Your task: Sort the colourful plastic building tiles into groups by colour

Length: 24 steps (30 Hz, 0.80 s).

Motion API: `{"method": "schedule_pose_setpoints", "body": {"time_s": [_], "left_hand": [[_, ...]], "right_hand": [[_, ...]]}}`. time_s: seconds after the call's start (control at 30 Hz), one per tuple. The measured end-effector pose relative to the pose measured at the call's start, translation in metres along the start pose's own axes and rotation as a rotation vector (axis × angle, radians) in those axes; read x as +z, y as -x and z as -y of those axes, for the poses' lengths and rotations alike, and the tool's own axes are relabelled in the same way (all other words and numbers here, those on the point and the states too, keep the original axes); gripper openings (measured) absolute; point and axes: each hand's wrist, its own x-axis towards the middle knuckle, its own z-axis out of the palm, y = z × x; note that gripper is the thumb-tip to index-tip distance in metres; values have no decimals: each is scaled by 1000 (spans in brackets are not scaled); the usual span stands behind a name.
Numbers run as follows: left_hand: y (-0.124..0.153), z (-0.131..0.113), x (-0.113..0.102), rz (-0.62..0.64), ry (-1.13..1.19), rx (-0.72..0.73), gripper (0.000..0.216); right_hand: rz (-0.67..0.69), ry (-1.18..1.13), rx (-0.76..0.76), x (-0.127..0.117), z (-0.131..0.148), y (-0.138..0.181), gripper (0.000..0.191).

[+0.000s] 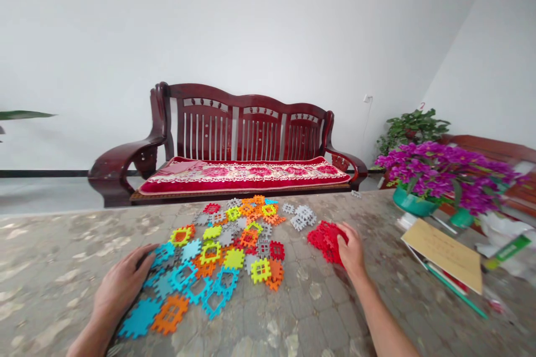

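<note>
The red tiles (325, 239) lie in a small heap on the stone-patterned bench (58, 256), right of the big scatter of coloured tiles (221, 251). The right hand (352, 251) rests on that heap, its grip loose over the pieces, not closed round any. The left hand (121, 287) lies flat on blue tiles (167, 259), fingers spread. Further right sit a brown envelope (446, 254) and purple flowers (439, 170); behind stands a wooden sofa (234, 139).
</note>
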Motion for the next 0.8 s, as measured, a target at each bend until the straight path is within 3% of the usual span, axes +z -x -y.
{"method": "schedule_pose_setpoints", "body": {"time_s": [0.13, 0.37, 0.53, 0.8], "left_hand": [[2, -3, -2, -7, -24, 13, 49], [13, -24, 0, 21, -149, 9, 52], [24, -37, 3, 1, -217, -13, 51], [28, -33, 3, -14, -166, 49, 49]], "right_hand": [[51, -119, 23, 10, 28, 38, 35], [262, -178, 208, 57, 67, 85, 50], [369, -25, 125, 59, 89, 83, 50], [645, 106, -188, 46, 119, 81, 47]]}}
